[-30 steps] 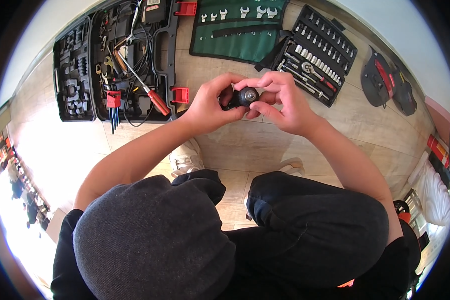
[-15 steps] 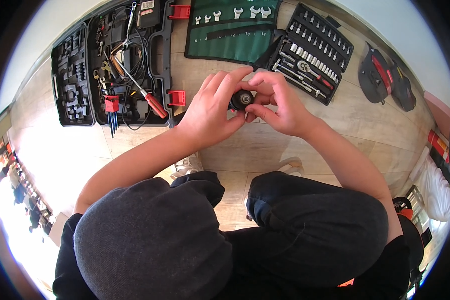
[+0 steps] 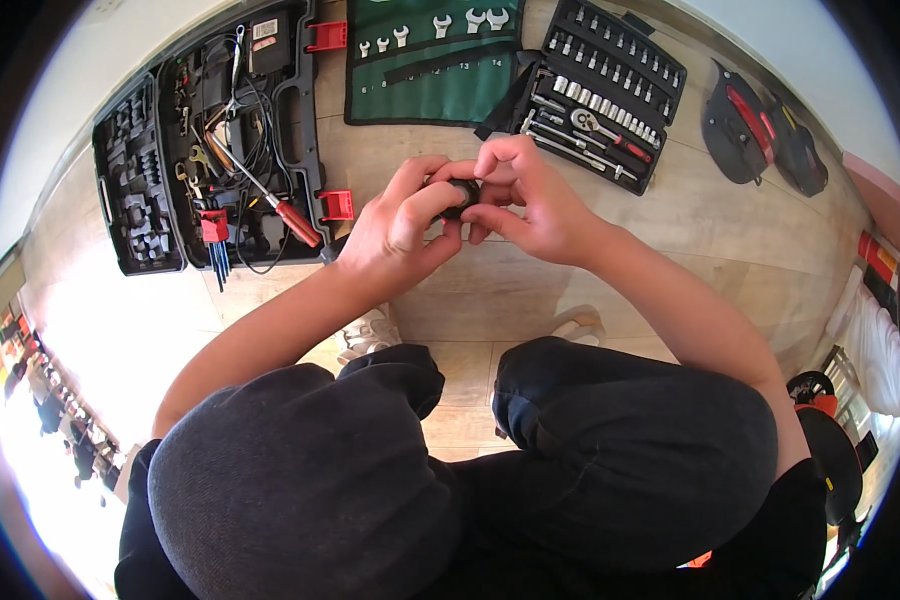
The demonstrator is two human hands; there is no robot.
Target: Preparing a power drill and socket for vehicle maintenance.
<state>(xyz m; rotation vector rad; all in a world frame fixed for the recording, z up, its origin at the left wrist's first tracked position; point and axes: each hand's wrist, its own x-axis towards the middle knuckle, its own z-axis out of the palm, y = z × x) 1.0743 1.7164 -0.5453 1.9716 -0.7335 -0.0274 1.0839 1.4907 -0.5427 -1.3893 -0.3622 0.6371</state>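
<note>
My left hand (image 3: 395, 225) and my right hand (image 3: 540, 215) are curled round a small round black part (image 3: 468, 200) above the floor. A left finger lies over its top, hiding much of it; my right thumb presses at its lower right. Just left of my hands lies an open black case (image 3: 140, 170) holding cables, wrenches, a red-handled screwdriver (image 3: 295, 222) and hex keys in a red holder (image 3: 215, 226). Beyond them are a green wrench roll (image 3: 420, 100) and an open socket set (image 3: 600, 110) with a red-handled ratchet.
A black and red item (image 3: 735, 130) lies at the far right by the wall. My bent knees and shoes are below my hands on the wooden floor (image 3: 650, 300). A red box (image 3: 875, 255) and white bundled material (image 3: 865, 350) stand at the right edge, small items at the left.
My left fingers have moved over the top of the black part, covering its metal centre. Both hands have shifted left, and the whole view has shifted slightly too.
</note>
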